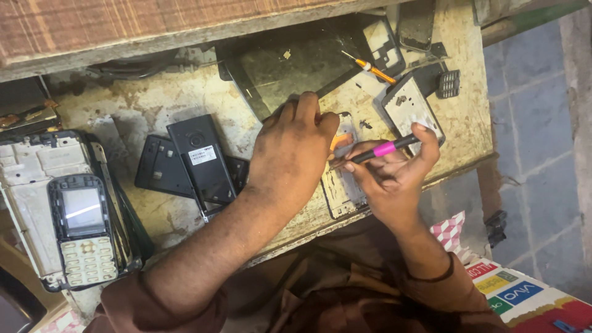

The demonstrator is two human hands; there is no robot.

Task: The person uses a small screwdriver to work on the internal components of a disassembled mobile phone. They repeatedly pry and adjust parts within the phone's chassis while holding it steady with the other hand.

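Observation:
My left hand (295, 151) presses down on a white phone frame (341, 185) that lies near the front edge of the worn workbench (154, 98). An orange part shows just past its fingers. My right hand (394, 179) grips a black tool with a pink band (382, 149), a small screwdriver by its look. The tool's tip points left into the frame beside my left fingers. What lies under my left palm is hidden.
A black phone back (200, 161) and a black cover (157, 165) lie left of my hands. A keypad phone (81, 231) rests on pale casings at far left. Behind are an orange-handled screwdriver (373, 69), a white phone shell (412, 111), a small keypad (448, 84) and a dark panel (290, 65).

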